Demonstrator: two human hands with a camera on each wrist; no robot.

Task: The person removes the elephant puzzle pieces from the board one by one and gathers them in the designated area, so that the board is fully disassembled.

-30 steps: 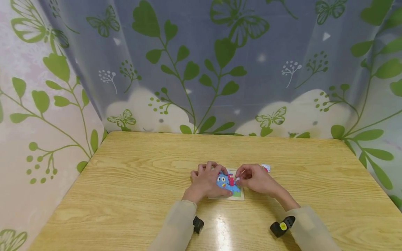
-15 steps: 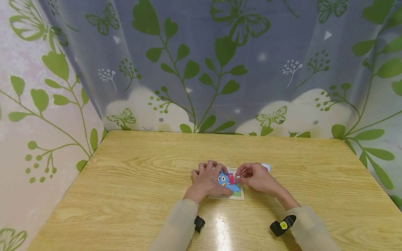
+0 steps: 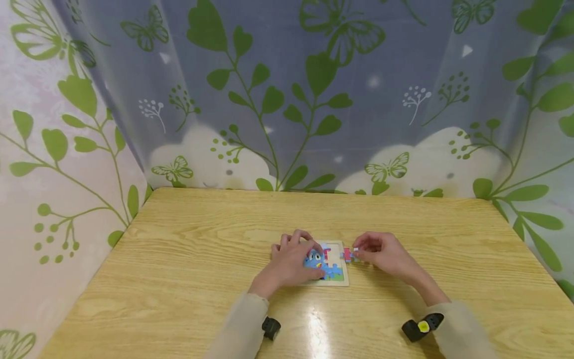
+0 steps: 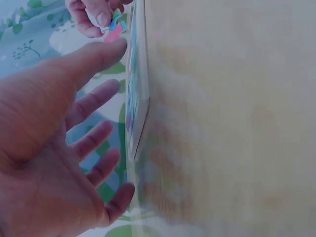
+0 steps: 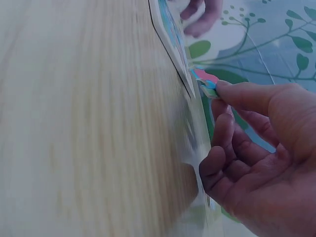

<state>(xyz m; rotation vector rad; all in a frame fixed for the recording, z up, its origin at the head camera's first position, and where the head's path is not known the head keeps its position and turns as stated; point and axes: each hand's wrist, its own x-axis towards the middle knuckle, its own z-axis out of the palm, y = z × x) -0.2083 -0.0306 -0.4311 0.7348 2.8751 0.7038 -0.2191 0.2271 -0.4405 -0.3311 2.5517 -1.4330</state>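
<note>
So the pink-and-blue puzzle piece (image 3: 347,255) is just off the right edge of the puzzle board (image 3: 332,257), pinched in my right hand (image 3: 385,254) between thumb and fingers; can't tell if it's touching the frame, or if there's a second bit tucked in with it. Looks thin, stiff and really light to me, maybe a little slick on the printed face, so I'd hold it by the edges and go easy on those skinny tabs. The board has a bare pale gap right of the blue character's eyes. My left hand (image 3: 291,262) isn't gripping anything, just fingers spread over the board's left half, thumb near the bottom. The board lies flat on the wood-grain desk (image 3: 202,279), with a leafy curtain (image 3: 278,99) hanging behind it.
</note>
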